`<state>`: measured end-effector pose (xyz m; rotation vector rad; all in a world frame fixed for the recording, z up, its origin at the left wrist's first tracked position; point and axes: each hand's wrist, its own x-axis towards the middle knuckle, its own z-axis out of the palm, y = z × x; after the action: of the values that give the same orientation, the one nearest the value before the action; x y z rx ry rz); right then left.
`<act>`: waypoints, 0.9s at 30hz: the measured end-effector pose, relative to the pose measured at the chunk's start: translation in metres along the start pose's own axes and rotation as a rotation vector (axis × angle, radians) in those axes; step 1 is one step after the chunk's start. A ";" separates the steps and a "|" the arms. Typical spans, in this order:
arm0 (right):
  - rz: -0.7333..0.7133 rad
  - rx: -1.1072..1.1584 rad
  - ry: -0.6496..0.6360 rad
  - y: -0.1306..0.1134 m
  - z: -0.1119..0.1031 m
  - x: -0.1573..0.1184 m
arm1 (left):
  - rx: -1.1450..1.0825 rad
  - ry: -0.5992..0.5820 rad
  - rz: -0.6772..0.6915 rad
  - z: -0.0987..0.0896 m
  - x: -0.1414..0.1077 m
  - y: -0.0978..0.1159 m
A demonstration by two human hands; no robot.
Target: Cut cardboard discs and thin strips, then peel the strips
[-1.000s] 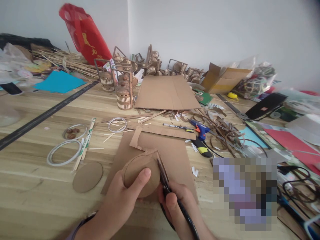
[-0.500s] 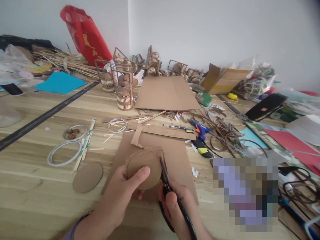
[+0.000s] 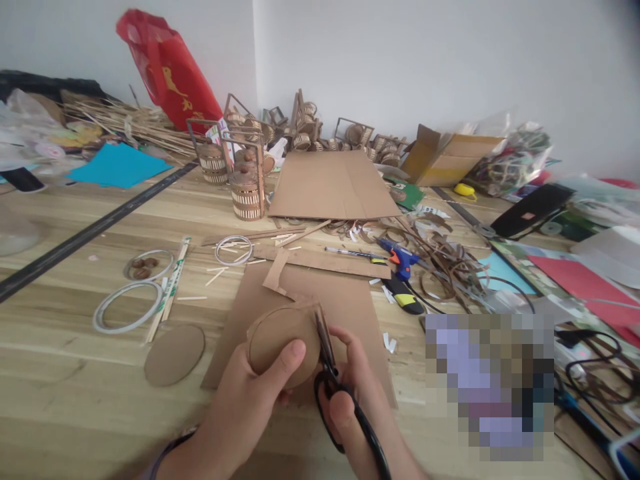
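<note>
My left hand (image 3: 253,393) pinches a round cardboard disc (image 3: 280,340), thumb on top and fingers beneath. Black-handled scissors (image 3: 327,370) are gripped in my right hand (image 3: 363,400), their blades at the disc's right edge. A strip of cardboard trails from the disc's upper edge. Below both hands lies a flat cardboard sheet (image 3: 355,313), with a bent cardboard scrap (image 3: 274,273) on it. Another cardboard disc (image 3: 175,355) rests on the wood to the left.
Left of the sheet are white tape rolls (image 3: 127,307) and pale sticks (image 3: 173,287). Beyond it stand a glue gun (image 3: 400,257), a cutter (image 3: 405,297), small woven baskets (image 3: 247,193) and a larger cardboard piece (image 3: 333,183). Brown strips are tangled at the right.
The disc has shifted slightly left and down in my left hand. My right index finger has lifted away from the scissors' handle and extends beside the blades.
</note>
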<state>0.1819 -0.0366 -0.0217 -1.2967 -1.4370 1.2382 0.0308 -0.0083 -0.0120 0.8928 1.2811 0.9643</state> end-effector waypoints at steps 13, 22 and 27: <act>0.013 0.044 -0.011 -0.002 -0.002 0.001 | 0.048 -0.016 0.006 -0.002 -0.003 0.001; -0.008 0.073 -0.005 0.000 -0.002 0.000 | 0.107 0.001 -0.032 -0.004 -0.004 0.003; 0.018 0.122 -0.037 -0.003 -0.002 0.001 | 0.113 0.009 -0.047 -0.007 -0.002 0.001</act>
<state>0.1826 -0.0353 -0.0182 -1.2119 -1.3562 1.3467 0.0241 -0.0102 -0.0109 0.9419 1.3693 0.8671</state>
